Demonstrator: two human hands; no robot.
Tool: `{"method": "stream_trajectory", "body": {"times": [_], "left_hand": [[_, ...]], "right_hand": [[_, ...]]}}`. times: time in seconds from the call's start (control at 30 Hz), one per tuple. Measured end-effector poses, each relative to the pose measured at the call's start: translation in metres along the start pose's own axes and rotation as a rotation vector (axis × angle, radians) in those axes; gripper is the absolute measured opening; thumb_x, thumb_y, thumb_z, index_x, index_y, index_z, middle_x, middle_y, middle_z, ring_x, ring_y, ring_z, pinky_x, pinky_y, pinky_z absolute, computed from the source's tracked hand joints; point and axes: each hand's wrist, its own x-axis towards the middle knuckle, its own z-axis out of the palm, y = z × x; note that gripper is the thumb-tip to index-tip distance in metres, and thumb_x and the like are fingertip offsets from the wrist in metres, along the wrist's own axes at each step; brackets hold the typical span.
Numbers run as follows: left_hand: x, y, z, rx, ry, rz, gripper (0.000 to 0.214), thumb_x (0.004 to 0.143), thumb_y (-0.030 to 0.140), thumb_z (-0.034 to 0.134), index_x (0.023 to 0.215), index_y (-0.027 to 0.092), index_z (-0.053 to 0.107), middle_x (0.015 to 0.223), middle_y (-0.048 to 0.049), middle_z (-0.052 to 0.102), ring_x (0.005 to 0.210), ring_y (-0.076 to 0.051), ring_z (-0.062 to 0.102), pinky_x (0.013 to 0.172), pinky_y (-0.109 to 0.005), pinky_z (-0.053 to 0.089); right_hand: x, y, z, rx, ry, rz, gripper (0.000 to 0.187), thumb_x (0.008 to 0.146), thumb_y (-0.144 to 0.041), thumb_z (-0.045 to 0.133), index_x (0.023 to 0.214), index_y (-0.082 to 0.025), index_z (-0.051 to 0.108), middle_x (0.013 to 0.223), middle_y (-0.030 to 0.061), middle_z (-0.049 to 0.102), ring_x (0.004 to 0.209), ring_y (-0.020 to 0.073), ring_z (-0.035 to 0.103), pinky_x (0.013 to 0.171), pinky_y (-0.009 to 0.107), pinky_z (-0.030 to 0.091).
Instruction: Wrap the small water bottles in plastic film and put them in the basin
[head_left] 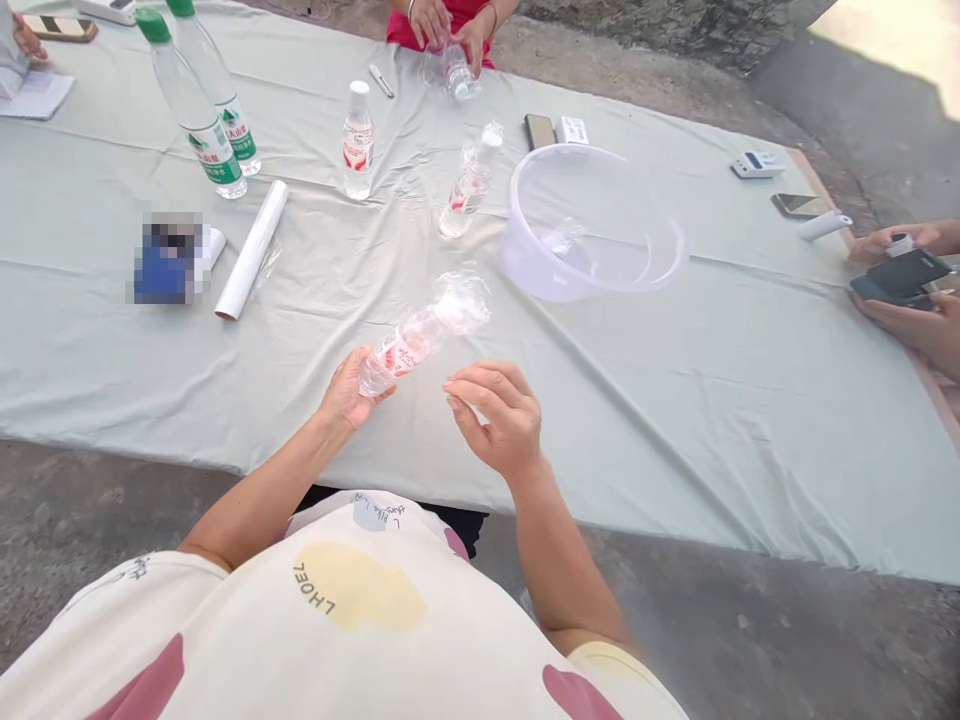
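My left hand (349, 390) is wrapped round the lower end of a small clear water bottle (401, 350) with a red and white label. The bottle tilts up to the right above the table, and crinkled clear plastic film (465, 305) bunches around its capped end. Just right of the bottle, and apart from it, is my right hand (499, 415). Its fingers are curled together with the thumb tip close to the index fingertip, and nothing shows between them.
Ahead stand a film-wrapped bottle (469, 190), another small bottle (358, 145) and a translucent basin (540, 275) with film inside. To the left are a film roll (255, 250) and two tall green-capped bottles (199, 120). Other people's hands (450, 35) work at the far edge and right.
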Motion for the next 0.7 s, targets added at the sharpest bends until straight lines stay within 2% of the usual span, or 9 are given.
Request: {"method": "stream_trajectory", "body": {"times": [0.07, 0.17, 0.23, 0.3, 0.4, 0.5, 0.57, 0.63, 0.7], "left_hand": [[-0.004, 0.003, -0.003, 0.056, -0.029, 0.013, 0.023, 0.071, 0.035, 0.072, 0.085, 0.019, 0.061, 0.087, 0.0008, 0.066, 0.077, -0.012, 0.062, 0.066, -0.025, 0.052], [-0.010, 0.002, -0.007, 0.129, -0.078, 0.025, 0.023, 0.069, 0.035, 0.073, 0.077, 0.018, 0.061, 0.078, 0.0015, 0.059, 0.071, -0.012, 0.057, 0.062, -0.025, 0.050], [-0.012, 0.002, -0.009, 0.125, -0.079, 0.070, 0.021, 0.068, 0.034, 0.073, 0.074, 0.018, 0.061, 0.077, 0.0010, 0.057, 0.069, -0.012, 0.055, 0.060, -0.025, 0.048], [-0.013, 0.006, -0.009, 0.094, -0.045, 0.184, 0.017, 0.069, 0.033, 0.072, 0.073, 0.019, 0.062, 0.079, 0.0003, 0.058, 0.071, -0.013, 0.055, 0.061, -0.025, 0.047], [-0.015, 0.014, -0.006, 0.172, 0.008, 0.515, 0.014, 0.073, 0.033, 0.069, 0.070, 0.021, 0.062, 0.083, -0.0005, 0.061, 0.079, -0.015, 0.059, 0.071, -0.028, 0.050], [-0.019, 0.020, -0.004, 0.469, 0.048, 0.999, 0.013, 0.079, 0.035, 0.066, 0.072, 0.024, 0.064, 0.088, -0.0023, 0.064, 0.092, -0.019, 0.061, 0.088, -0.036, 0.051], [-0.020, 0.020, -0.005, 0.670, -0.007, 1.290, 0.012, 0.079, 0.037, 0.068, 0.075, 0.027, 0.067, 0.088, -0.0033, 0.066, 0.093, -0.022, 0.063, 0.089, -0.041, 0.052], [-0.018, 0.017, -0.007, 0.826, -0.134, 1.444, 0.012, 0.079, 0.040, 0.069, 0.077, 0.028, 0.068, 0.085, -0.0040, 0.066, 0.092, -0.025, 0.064, 0.086, -0.044, 0.054], [-0.010, 0.011, -0.011, 0.913, -0.245, 1.453, 0.014, 0.083, 0.043, 0.066, 0.084, 0.029, 0.069, 0.090, -0.0056, 0.069, 0.101, -0.027, 0.065, 0.091, -0.047, 0.053]], "right_hand": [[0.017, -0.001, 0.002, -0.048, -0.122, -0.111, 0.010, 0.087, -0.035, 0.063, 0.083, -0.037, 0.071, 0.100, -0.0001, 0.077, 0.105, 0.0284, 0.068, 0.096, 0.053, 0.051], [0.040, 0.007, 0.004, -0.043, -0.233, -0.098, 0.008, 0.086, -0.042, 0.067, 0.086, -0.036, 0.072, 0.113, -0.0001, 0.075, 0.122, 0.0305, 0.062, 0.111, 0.058, 0.039], [0.047, 0.015, 0.007, 0.094, -0.237, -0.069, 0.016, 0.085, -0.049, 0.067, 0.089, -0.034, 0.072, 0.111, 0.0035, 0.074, 0.115, 0.0297, 0.065, 0.105, 0.055, 0.046], [0.047, 0.018, 0.016, 0.307, -0.164, -0.008, 0.022, 0.084, -0.051, 0.068, 0.095, -0.033, 0.071, 0.105, 0.0054, 0.074, 0.104, 0.0271, 0.069, 0.094, 0.049, 0.054], [0.040, 0.015, 0.037, 0.631, 0.055, 0.206, 0.026, 0.087, -0.052, 0.063, 0.102, -0.032, 0.064, 0.090, 0.0027, 0.072, 0.098, 0.0241, 0.071, 0.092, 0.047, 0.056], [0.039, 0.009, 0.060, 0.847, 0.277, 0.463, 0.026, 0.089, -0.055, 0.054, 0.094, -0.030, 0.059, 0.076, 0.0000, 0.063, 0.095, 0.0231, 0.072, 0.091, 0.047, 0.057], [0.043, 0.010, 0.067, 0.949, 0.385, 0.572, 0.023, 0.087, -0.053, 0.055, 0.091, -0.030, 0.057, 0.067, -0.0023, 0.056, 0.086, 0.0216, 0.071, 0.090, 0.047, 0.057], [0.051, 0.016, 0.066, 1.041, 0.438, 0.615, 0.018, 0.082, -0.048, 0.060, 0.090, -0.032, 0.058, 0.059, -0.0058, 0.046, 0.070, 0.0188, 0.067, 0.088, 0.046, 0.058], [0.062, 0.023, 0.058, 1.069, 0.459, 0.609, 0.016, 0.078, -0.043, 0.064, 0.086, -0.031, 0.057, 0.055, -0.0082, 0.037, 0.058, 0.0158, 0.060, 0.084, 0.044, 0.058]]}}
